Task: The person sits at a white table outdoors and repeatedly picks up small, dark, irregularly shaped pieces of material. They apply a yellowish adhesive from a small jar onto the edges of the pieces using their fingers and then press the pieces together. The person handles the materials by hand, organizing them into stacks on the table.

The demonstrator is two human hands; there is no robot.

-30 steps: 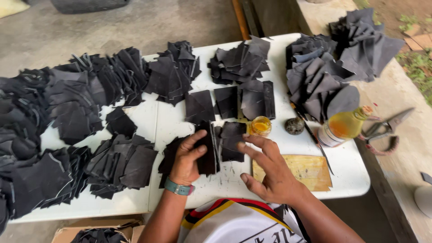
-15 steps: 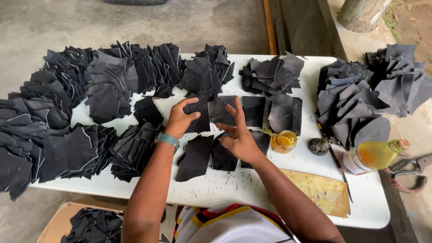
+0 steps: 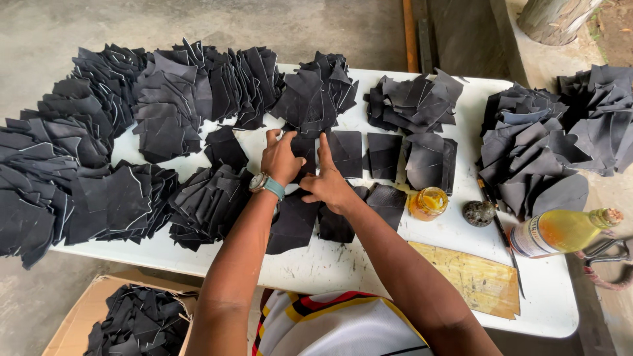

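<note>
Near the middle of the white table (image 3: pixel 369 264), both hands lay on flat black pieces. The left hand (image 3: pixel 282 158) had a watch with a teal band (image 3: pixel 266 185) on its wrist. Its fingers were bent and lightly closed on the top edge of a black piece (image 3: pixel 304 150), pressing it down. The right hand (image 3: pixel 328 183) was just beside the left one, almost touching it. Its first finger was stretched out straight and lay on the same black piece, and its other fingers were curled in. That piece was flat on the table, in a row with other flat black squares (image 3: pixel 384 155) toward the right.

More black pieces (image 3: pixel 293 224) lay under the wrists, closer to the near edge. Along the far edge sat big piles of black pieces (image 3: pixel 316 95), all heaped up. More piles (image 3: pixel 59 184) filled the left end of the table, and another big heap (image 3: pixel 534 158) sat at the right end.

Near the right hand stood a small jar of yellow stuff (image 3: pixel 428 202). Just beside it was a small dark round thing (image 3: pixel 479 213). A bottle of yellow liquid (image 3: pixel 564 231) lay on its side at the right edge. A yellow board (image 3: pixel 471 277) lay flat near the near right corner, with a thin dark tool (image 3: pixel 504 237) next to it.

Down on the floor, by the near left corner, was a cardboard box (image 3: pixel 79 323) with black pieces inside.
</note>
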